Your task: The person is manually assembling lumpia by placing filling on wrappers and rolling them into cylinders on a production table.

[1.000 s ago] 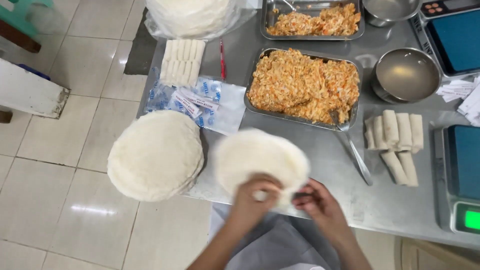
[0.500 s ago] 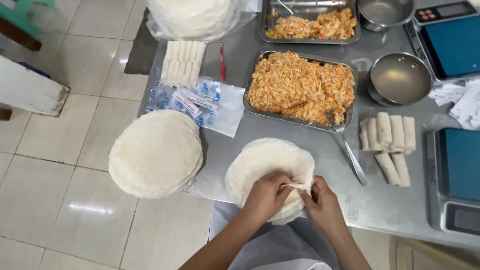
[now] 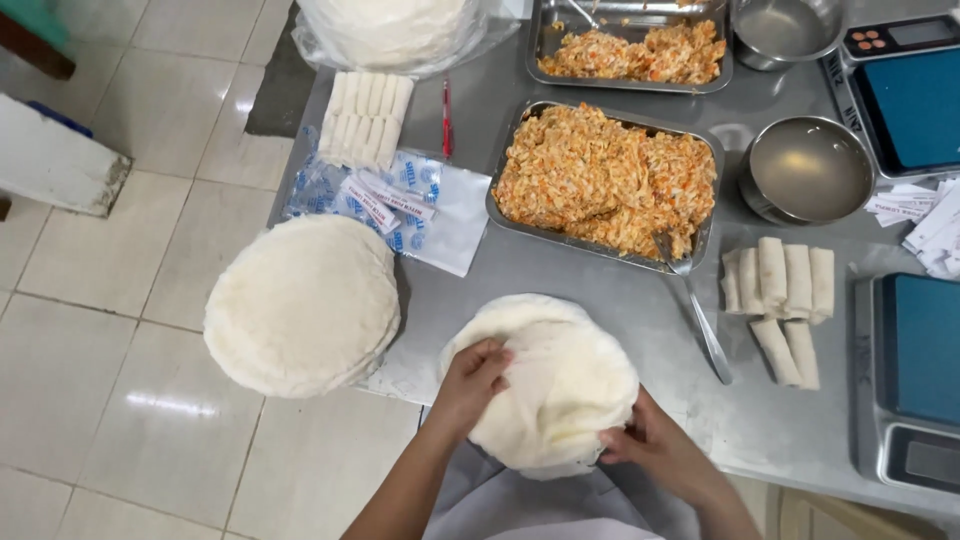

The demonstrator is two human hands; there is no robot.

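Now the left hand [image 3: 478, 372] and the right hand [image 3: 652, 448] pinch the top sheet of a small wrapper stack [image 3: 555, 385] on the steel table [image 3: 560, 290]. Peeling is best slow, from the edge, so the thin sheet does not tear. Fingers are closed on its left and lower-right edges.

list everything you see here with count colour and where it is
wrapper stacks: two, white, one at the table's left edge, one under the hands
filling trays: two, steel with orange mix, centre and top
spoon: one, steel, leaning from the centre tray
bowls: two, steel, upper right
finished rolls: two batches, white, right and upper left
scales: two, blue-topped, right edge
left hand: on the near stack
right hand: at its edge
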